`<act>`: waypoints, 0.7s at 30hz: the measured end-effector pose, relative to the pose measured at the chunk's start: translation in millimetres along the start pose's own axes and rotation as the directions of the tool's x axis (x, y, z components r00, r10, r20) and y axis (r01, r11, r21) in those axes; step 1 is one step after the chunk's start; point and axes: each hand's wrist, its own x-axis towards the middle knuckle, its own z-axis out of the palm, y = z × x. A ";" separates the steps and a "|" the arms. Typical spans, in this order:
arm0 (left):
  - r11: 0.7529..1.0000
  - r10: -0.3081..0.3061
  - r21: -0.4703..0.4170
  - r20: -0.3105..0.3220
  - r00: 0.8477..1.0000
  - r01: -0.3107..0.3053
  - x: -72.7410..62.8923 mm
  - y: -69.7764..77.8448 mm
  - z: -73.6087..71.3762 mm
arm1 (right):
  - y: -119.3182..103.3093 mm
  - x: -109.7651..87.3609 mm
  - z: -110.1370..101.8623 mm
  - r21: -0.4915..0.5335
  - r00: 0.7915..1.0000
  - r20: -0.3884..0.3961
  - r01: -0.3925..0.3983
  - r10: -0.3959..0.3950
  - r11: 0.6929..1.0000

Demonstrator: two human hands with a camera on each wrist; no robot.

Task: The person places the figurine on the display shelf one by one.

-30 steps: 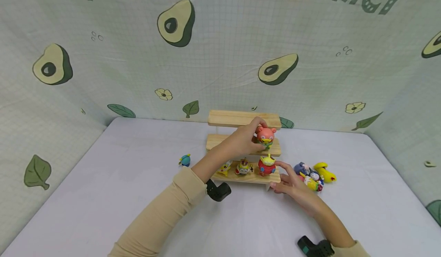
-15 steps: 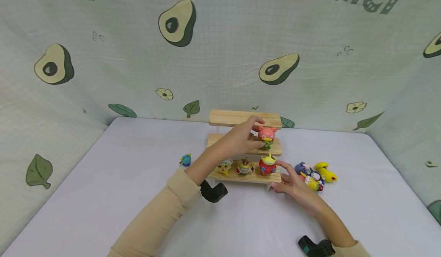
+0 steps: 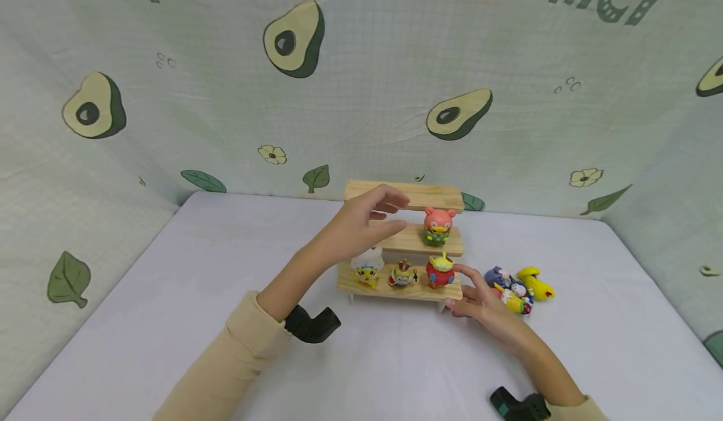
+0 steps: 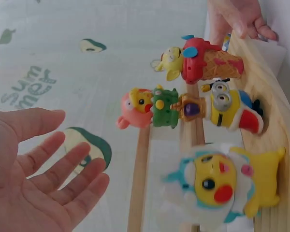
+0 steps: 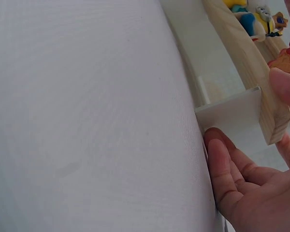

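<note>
My left hand (image 3: 361, 220), fingers apart and holding nothing, is in the air before the left part of a three-step wooden display shelf (image 3: 407, 292). On the middle step, to its right, stands a pink-headed figurine (image 3: 438, 225) in green. Along the bottom step are a yellow figurine in a white hat (image 3: 368, 268), a crowned minion figurine (image 3: 401, 275) and a red three-eyed alien figurine (image 3: 440, 271). My right hand (image 3: 486, 305) holds the shelf's right end. In the right wrist view the thumb (image 5: 285, 87) lies at the plank end, fingers beside the white support (image 5: 232, 113).
Several figurines lie heaped right of the shelf, among them a yellow one (image 3: 535, 283). The top step (image 3: 418, 194) rises at the back. A white cloth (image 3: 395, 364) covers the table, and a printed avocado curtain (image 3: 373, 63) hangs behind.
My left hand has let go of the pink-headed figurine and drawn back to the left. The figurine now stands on the middle step. My right hand has stayed at the shelf's end.
</note>
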 end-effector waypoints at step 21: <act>0.997 -0.060 -0.051 -0.170 0.984 0.053 -60.7 -46.3 -43.4 | 0.3 -0.3 0.8 -0.006 1.000 -0.015 0.007 -0.007 1.000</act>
